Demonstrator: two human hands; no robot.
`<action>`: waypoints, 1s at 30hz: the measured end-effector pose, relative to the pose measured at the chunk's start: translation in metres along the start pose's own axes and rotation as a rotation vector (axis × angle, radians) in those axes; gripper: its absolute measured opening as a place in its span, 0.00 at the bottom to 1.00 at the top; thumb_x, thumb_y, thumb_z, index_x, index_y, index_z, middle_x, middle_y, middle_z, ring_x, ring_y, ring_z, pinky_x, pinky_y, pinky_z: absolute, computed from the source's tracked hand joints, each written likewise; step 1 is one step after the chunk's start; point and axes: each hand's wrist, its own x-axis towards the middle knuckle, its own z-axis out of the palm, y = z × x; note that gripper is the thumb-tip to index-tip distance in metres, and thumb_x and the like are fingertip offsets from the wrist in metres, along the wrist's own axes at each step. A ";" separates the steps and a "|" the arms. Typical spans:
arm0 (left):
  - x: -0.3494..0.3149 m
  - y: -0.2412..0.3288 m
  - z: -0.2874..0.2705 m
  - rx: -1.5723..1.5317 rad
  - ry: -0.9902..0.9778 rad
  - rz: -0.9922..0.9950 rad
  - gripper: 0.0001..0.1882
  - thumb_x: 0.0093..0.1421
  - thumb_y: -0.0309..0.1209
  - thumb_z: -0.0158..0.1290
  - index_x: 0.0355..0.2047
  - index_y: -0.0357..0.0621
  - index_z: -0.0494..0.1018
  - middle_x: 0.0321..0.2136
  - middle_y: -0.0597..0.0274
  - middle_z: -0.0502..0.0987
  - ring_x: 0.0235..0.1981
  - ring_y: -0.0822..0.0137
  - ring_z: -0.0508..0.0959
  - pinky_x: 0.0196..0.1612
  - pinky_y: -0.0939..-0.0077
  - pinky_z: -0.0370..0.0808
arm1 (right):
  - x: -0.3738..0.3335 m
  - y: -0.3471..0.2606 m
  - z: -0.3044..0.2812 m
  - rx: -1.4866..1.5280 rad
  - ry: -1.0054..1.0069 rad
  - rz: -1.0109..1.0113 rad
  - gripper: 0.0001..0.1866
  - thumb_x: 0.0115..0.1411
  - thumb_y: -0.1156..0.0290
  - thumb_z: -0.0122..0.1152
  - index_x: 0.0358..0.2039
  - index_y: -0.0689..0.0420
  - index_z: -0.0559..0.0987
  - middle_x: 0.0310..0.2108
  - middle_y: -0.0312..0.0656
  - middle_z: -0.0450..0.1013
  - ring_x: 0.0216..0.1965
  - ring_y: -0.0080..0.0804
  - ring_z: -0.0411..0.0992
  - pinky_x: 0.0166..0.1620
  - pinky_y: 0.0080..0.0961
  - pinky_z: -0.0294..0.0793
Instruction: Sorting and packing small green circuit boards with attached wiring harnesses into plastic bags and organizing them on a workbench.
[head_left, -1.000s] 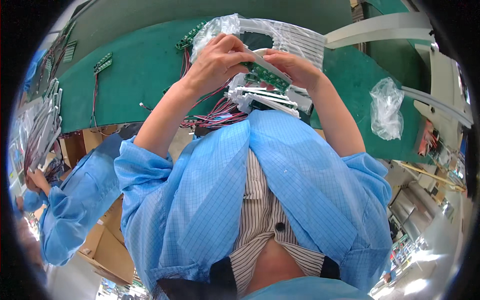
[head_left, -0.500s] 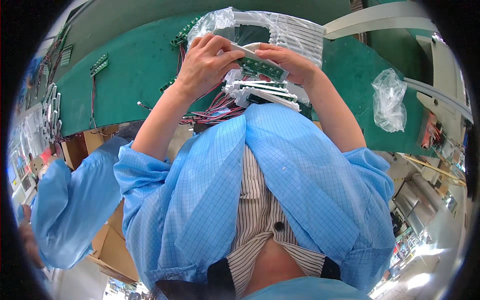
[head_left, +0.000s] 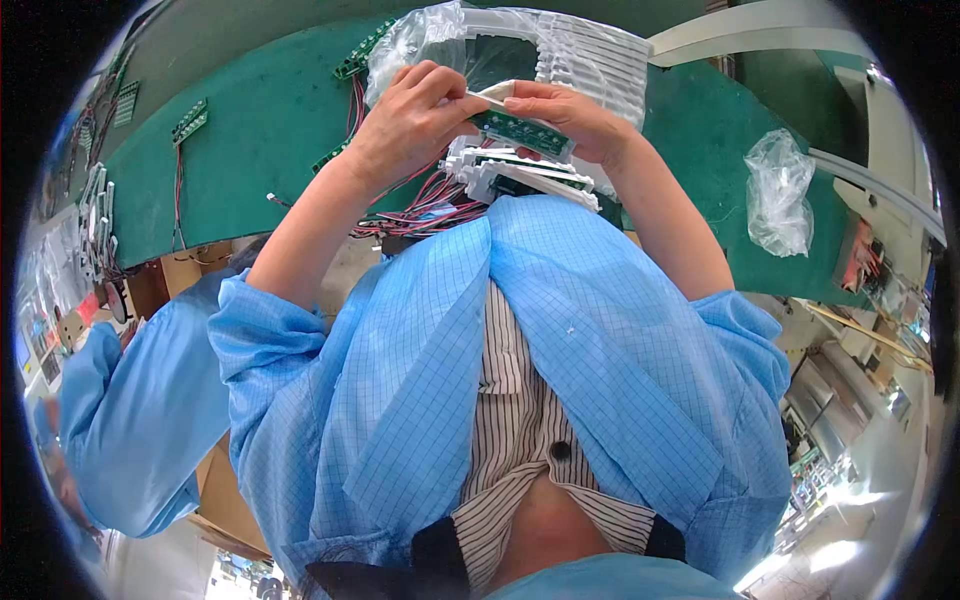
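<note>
Between my two hands is a green circuit board (head_left: pixel 522 133) set along a white plastic strip-like housing, held up over the bench. My left hand (head_left: pixel 420 112) pinches its left end, with thumb and fingers pressed together. At the other end my right hand (head_left: pixel 578 120) grips the housing, thumb on the near face and fingers partly hidden behind. Just below, close to my body, lies a stack of white plastic housings (head_left: pixel 540 180), some with green boards in them. Red and black wires (head_left: pixel 440 212) bunch to the left of that stack.
Behind my hands sits a stack of white ribbed parts (head_left: pixel 595 65) in clear plastic. A crumpled clear bag (head_left: pixel 780 195) lies on the green bench (head_left: pixel 690 160) at right. Wired circuit boards (head_left: pixel 190 122) lie at left. A co-worker's blue sleeve (head_left: pixel 150 420) is at lower left.
Both hands keep their hold on the board and housing, with only a slight shift. My left elbow has moved a little outward. The whole view has shifted slightly.
</note>
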 end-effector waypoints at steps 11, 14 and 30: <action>-0.004 0.000 0.000 -0.055 -0.056 0.110 0.17 0.40 0.33 0.57 0.34 0.47 0.73 0.29 0.65 0.67 0.30 0.66 0.70 0.36 0.73 0.67 | -0.007 0.005 0.002 0.085 -0.072 0.085 0.18 0.57 0.64 0.49 0.46 0.59 0.67 0.32 0.38 0.70 0.26 0.21 0.71 0.25 0.17 0.74; -0.002 0.000 0.004 -0.059 -0.069 0.114 0.18 0.40 0.34 0.57 0.35 0.48 0.73 0.29 0.67 0.67 0.31 0.67 0.69 0.37 0.73 0.66 | -0.009 0.003 0.003 0.090 -0.046 0.096 0.18 0.55 0.66 0.50 0.45 0.58 0.68 0.31 0.38 0.70 0.24 0.21 0.71 0.24 0.17 0.74; -0.025 -0.003 0.026 -1.217 0.159 -0.936 0.19 0.50 0.25 0.53 0.43 0.38 0.66 0.34 0.62 0.72 0.33 0.76 0.71 0.36 0.82 0.69 | -0.008 0.006 0.023 -0.288 0.191 -0.185 0.14 0.48 0.77 0.52 0.38 0.58 0.71 0.21 0.35 0.69 0.20 0.17 0.68 0.23 0.15 0.68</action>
